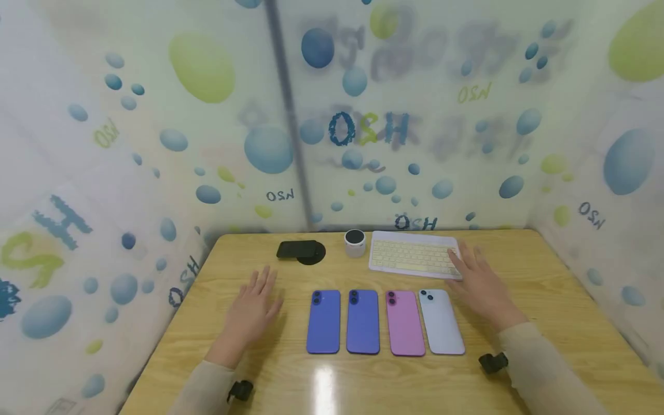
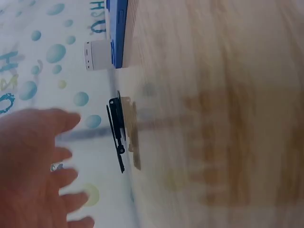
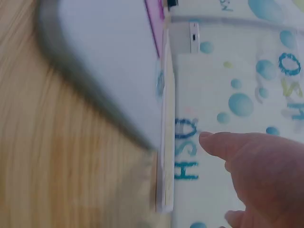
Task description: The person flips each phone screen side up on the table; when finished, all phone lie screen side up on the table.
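Observation:
My left hand [image 1: 251, 314] hovers over the table with its fingers spread, left of a row of phones, and holds nothing. My right hand [image 1: 479, 283] reaches over the right end of a white keyboard [image 1: 412, 255], fingers extended and nothing gripped. Lying camera side up between the hands are a blue phone [image 1: 324, 323], a second blue phone [image 1: 363, 323], a pink phone [image 1: 406, 324] and a white phone [image 1: 442, 323]. The white phone is nearest to the right hand. In the left wrist view a flat black folding stand [image 2: 117, 126] lies beyond the fingers.
At the back of the wooden table [image 1: 270, 380] stands a small white cylinder with a dark top [image 1: 355, 243], between the keyboard and the black stand's round base [image 1: 311, 261]. Pale printed curtain walls [image 1: 446, 115] enclose the back and both sides.

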`<state>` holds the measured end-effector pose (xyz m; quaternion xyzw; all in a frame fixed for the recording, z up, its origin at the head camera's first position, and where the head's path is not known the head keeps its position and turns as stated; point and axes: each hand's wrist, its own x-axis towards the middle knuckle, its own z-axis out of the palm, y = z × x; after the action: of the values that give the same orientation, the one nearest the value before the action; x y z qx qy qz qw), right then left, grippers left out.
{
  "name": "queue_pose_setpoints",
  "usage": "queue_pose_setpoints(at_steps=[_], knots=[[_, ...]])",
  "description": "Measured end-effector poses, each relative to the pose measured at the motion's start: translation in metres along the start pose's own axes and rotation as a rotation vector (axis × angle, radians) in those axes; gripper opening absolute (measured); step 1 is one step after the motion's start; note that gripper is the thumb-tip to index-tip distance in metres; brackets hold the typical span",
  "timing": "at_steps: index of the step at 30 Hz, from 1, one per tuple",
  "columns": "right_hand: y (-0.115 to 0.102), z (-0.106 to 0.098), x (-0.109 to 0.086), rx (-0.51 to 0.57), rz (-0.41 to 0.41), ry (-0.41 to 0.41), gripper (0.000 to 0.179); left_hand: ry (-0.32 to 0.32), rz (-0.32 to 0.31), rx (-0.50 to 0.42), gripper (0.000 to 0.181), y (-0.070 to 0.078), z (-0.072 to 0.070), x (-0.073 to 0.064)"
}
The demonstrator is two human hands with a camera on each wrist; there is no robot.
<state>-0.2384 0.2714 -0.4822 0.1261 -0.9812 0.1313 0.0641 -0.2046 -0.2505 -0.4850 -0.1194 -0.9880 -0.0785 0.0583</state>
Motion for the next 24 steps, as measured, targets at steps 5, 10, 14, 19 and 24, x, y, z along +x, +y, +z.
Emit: queue_pose_setpoints(at_steps=[5, 10, 14, 19, 24], knots=[[-0.025, 0.000, 0.011, 0.027, -0.089, 0.035, 0.066, 0.001, 0.141, -0.100, 0.068, 0.007, 0.003, -0.004], [-0.058, 0.005, 0.025, 0.061, -0.154, 0.048, 0.056, 0.027, 0.179, -0.120, 0.060, 0.013, 0.004, -0.009], [-0.084, 0.011, 0.034, 0.126, -0.160, -0.019, 0.052, 0.033, 0.204, -0.124, 0.051, 0.016, 0.004, -0.014], [-0.111, 0.021, 0.043, 0.189, -0.178, -0.079, 0.048, 0.036, 0.254, -0.131, 0.045, 0.019, 0.006, -0.020], [-0.132, 0.037, 0.049, 0.230, -0.259, -0.130, 0.044, 0.043, 0.328, -0.118, 0.048, 0.022, 0.008, -0.027]])
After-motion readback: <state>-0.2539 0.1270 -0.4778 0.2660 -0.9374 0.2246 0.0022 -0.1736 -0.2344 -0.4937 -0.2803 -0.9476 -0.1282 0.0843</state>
